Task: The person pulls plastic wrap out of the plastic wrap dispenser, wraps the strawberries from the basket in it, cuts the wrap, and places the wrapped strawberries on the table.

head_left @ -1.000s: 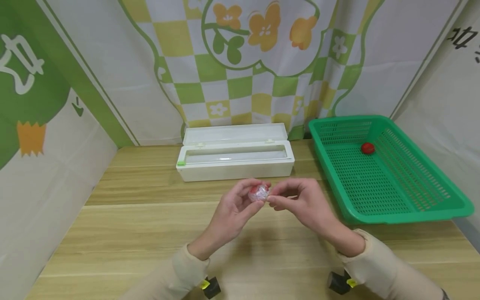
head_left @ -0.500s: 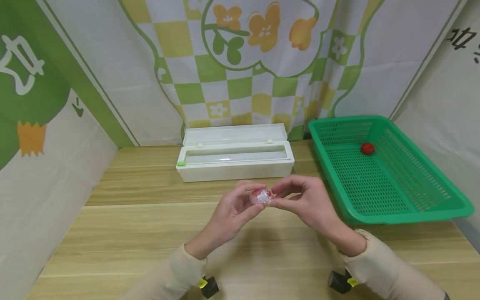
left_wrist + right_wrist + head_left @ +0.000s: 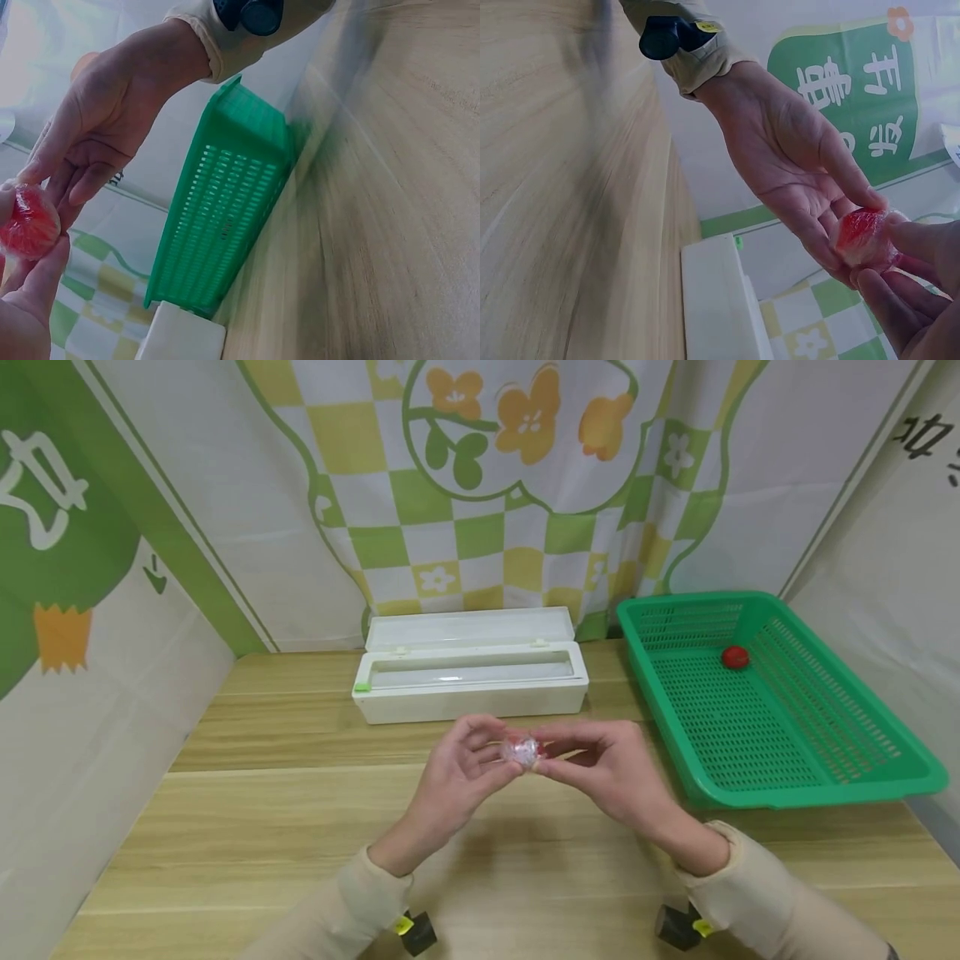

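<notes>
This looks like a small booth: checked cloth (image 3: 480, 539) hangs at the top centre, printed sheets (image 3: 105, 610) wall the left and right edges, and a wooden table (image 3: 262, 835) spans the bottom.

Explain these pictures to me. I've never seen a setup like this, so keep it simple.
There is no machine: a person works with two bare hands. The wide picture comes from a camera worn on the head, looking forward and down. The two tilted ones come from cameras worn on each wrist. On the wooden table stand an open white box with a pale roll inside and, to its right, a green basket holding a small red item. The left-hand grip and right-hand grip together hold another red piece, seemingly wrapped in clear film, above the table. What it is exactly, I can't tell.
</notes>
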